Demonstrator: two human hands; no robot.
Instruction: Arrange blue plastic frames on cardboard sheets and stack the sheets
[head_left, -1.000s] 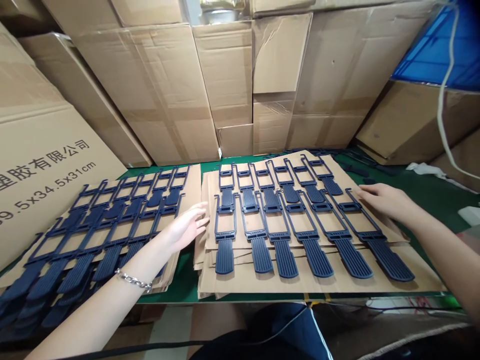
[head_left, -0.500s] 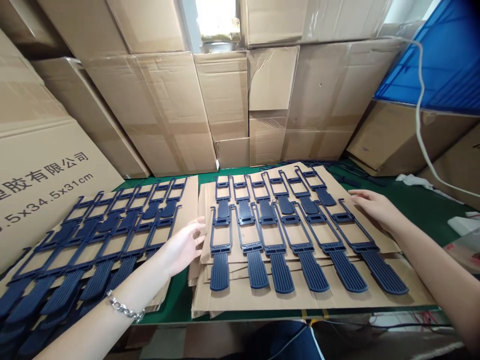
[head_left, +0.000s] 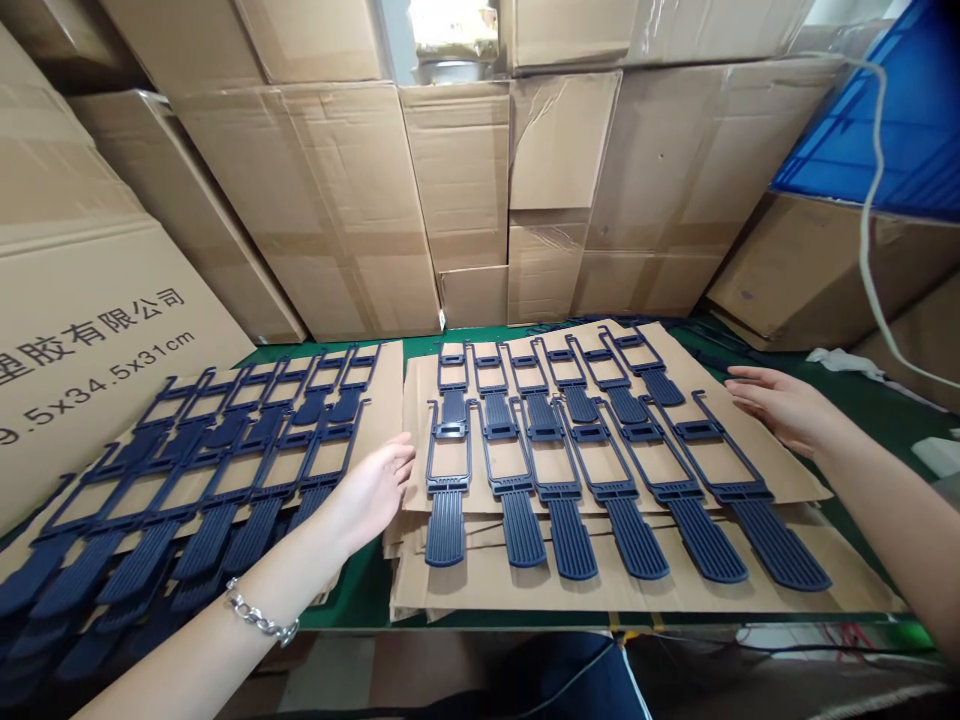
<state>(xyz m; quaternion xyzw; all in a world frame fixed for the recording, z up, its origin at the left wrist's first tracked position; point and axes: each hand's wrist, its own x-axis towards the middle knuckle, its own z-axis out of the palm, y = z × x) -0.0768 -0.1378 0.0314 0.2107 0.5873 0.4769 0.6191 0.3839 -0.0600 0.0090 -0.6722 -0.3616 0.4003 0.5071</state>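
Navy parts (head_left: pixel 573 540) sit in rows on a cardboard sheet (head_left: pixel 795 480) on the bench (head_left: pixel 366 575), probably so they don't tangle. Left hand (head_left: pixel 375 490) and right hand (head_left: pixel 784 408) flank it, fingers (head_left: pixel 757 392) loosely spread; edge contact's hard to tell.

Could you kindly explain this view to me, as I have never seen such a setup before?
There is no machine here, only a person's two bare hands, seen by a camera worn on the head that looks forward and down. On a green table lie two stacks of cardboard sheets, side by side, bearing rows of dark blue parts with ribbed ends. The left hand is open by the right stack's left edge; the right hand is open by its right edge. Neither seems to hold anything; whether they touch the cardboard is hard to tell. Cardboard boxes stand behind.
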